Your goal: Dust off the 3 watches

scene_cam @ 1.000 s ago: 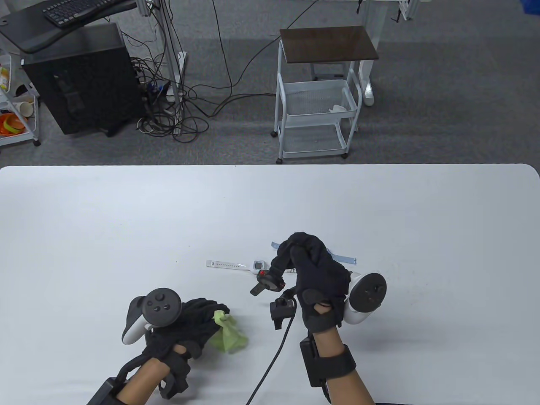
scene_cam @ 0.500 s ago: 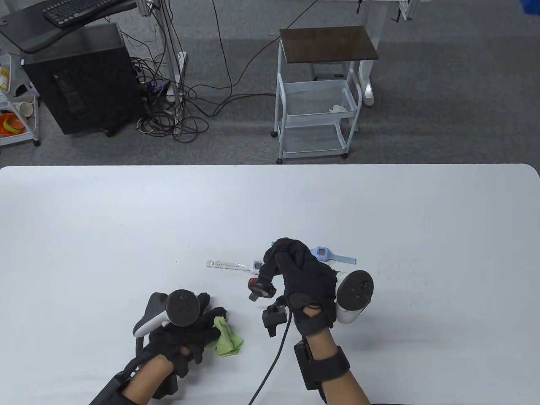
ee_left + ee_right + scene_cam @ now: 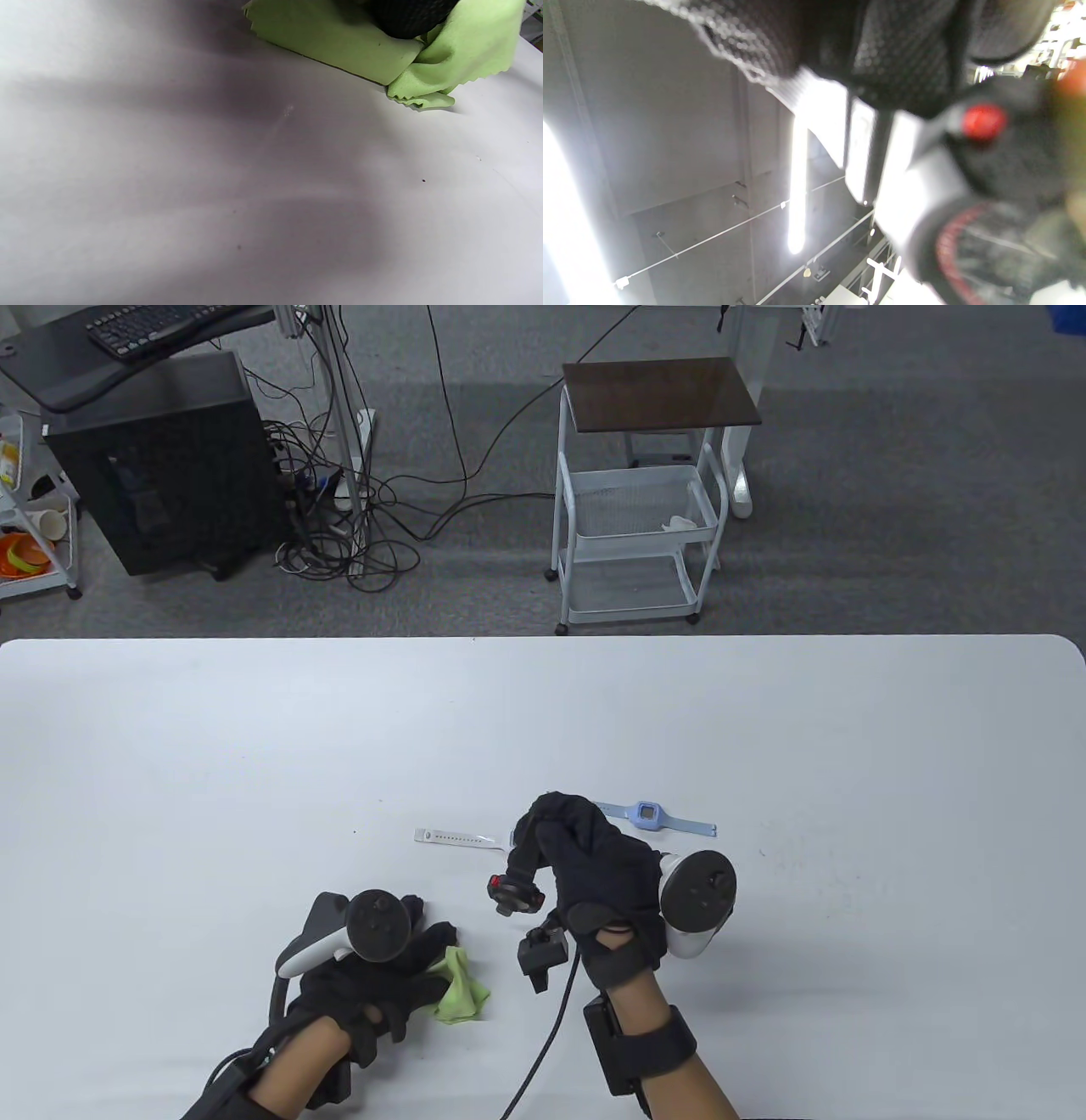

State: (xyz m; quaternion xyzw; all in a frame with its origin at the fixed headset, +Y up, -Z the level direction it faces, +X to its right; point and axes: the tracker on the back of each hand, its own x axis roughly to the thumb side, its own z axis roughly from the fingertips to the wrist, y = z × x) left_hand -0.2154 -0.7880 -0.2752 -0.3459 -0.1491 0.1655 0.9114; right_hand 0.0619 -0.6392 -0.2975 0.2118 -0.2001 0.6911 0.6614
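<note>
Right hand (image 3: 594,865), pinching my black watch (image 3: 514,892) by its strap, has drifted left toward my left hand (image 3: 382,976), which clutches the green cloth (image 3: 458,994). Wiping looks close, I judge; the blue watch (image 3: 649,814) now lies uncovered on the tabletop (image 3: 170,780).

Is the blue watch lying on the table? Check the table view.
Yes, the blue watch lies flat on the table, just beyond the right hand, which holds the black watch instead.

An office or lab — computer tower (image 3: 165,466), keyboard (image 3: 157,324), tangled cables (image 3: 356,526), wheeled cart (image 3: 640,487).
</note>
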